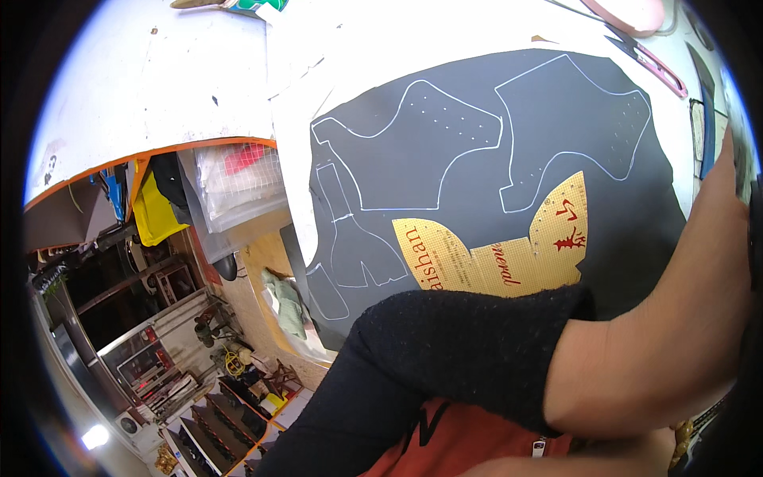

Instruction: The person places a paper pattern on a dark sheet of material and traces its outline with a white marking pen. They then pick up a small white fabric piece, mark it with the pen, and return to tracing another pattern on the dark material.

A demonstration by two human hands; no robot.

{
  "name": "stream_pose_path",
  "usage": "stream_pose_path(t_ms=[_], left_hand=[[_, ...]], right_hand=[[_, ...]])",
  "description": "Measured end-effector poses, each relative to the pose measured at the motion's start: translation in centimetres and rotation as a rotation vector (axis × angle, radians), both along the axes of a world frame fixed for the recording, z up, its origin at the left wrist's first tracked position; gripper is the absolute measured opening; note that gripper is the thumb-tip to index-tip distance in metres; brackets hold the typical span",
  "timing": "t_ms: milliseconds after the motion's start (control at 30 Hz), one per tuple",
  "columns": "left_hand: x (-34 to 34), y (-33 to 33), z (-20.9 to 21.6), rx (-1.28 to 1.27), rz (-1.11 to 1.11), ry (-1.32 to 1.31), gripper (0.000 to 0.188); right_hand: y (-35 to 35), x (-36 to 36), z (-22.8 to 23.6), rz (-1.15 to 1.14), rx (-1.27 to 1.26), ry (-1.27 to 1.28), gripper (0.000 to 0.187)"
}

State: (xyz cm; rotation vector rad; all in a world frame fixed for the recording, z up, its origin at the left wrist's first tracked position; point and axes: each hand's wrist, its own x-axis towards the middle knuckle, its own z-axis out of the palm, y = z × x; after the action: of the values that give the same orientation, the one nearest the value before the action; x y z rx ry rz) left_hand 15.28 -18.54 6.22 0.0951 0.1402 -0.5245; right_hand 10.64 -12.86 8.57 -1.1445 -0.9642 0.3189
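Toward the near edge of the counter (pixel 294 103), the gold card (pixel 489 270), lying on the dark sheet (pixel 636 246), is best pressed flat, clear of the white outlines (pixel 397 209); whether the hands are apart or together cannot be told.

The head camera looks down from the wearer's own height onto a white table (pixel 199 87), at a slant, so a black sheet (pixel 477 187) spreads across the upper middle at moderate range. Past the table's edge, the wide lens also takes in racks (pixel 214 425) farther off at lower left. A dark sleeve (pixel 453 338) and bare forearm (pixel 644 366) cross the lower right, seemingly very close. Edges bow toward the dark round rim, where details are hard to judge.
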Motion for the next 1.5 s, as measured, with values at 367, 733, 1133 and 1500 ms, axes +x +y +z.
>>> stream_pose_path(t_ms=[367,733,1133,1500], left_hand=[[-0.7,0.1,0.5,-0.018,-0.057,0.036,0.041],[2.0,3.1,2.8,0.199,-0.076,0.099,0.039],[7.3,11.8,5.0,0.395,0.334,-0.081,0.030],[7.1,12.8,4.7,0.278,0.233,-0.138,0.040]], right_hand=[[1.1,-0.4,-0.6,-0.027,0.012,-0.015,0.024],[-2.3,1.5,-0.4,-0.108,-0.083,-0.035,0.021],[-8.1,3.1,0.9,-0.180,-0.173,-0.045,0.017],[-10.0,5.6,5.5,0.026,-0.143,-0.225,0.014]])
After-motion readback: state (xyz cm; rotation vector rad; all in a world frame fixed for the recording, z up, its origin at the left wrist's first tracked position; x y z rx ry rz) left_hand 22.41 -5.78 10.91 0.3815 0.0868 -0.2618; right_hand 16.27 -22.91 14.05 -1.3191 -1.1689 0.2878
